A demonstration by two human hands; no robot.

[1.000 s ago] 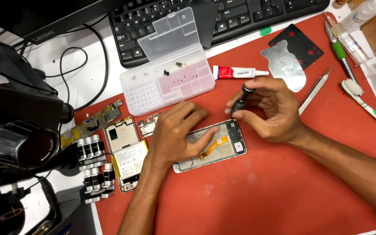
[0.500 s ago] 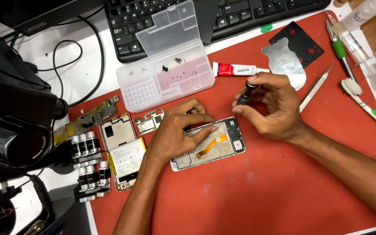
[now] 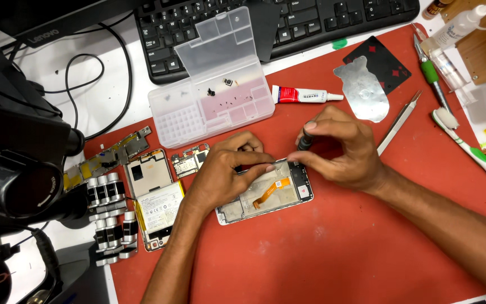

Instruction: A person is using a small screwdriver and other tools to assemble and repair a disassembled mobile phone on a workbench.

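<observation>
**Phone opened up, screwdriver at the frame's far edge**

Near centre on the red rubber work mat (image 3: pixel 333 253) lies the opened silver phone frame with an orange flex cable (image 3: pixel 266 194). The left hand (image 3: pixel 220 174) presses it down, fingers curled, grasping nothing. The right hand (image 3: pixel 341 149) pinches a small black screwdriver (image 3: pixel 305 139) at the frame's far edge. Left lie the white battery (image 3: pixel 157 209) and removed boards (disassembly looks well advanced). Farther off, a clear plastic parts box (image 3: pixel 215 104) holds loose screws.
</observation>
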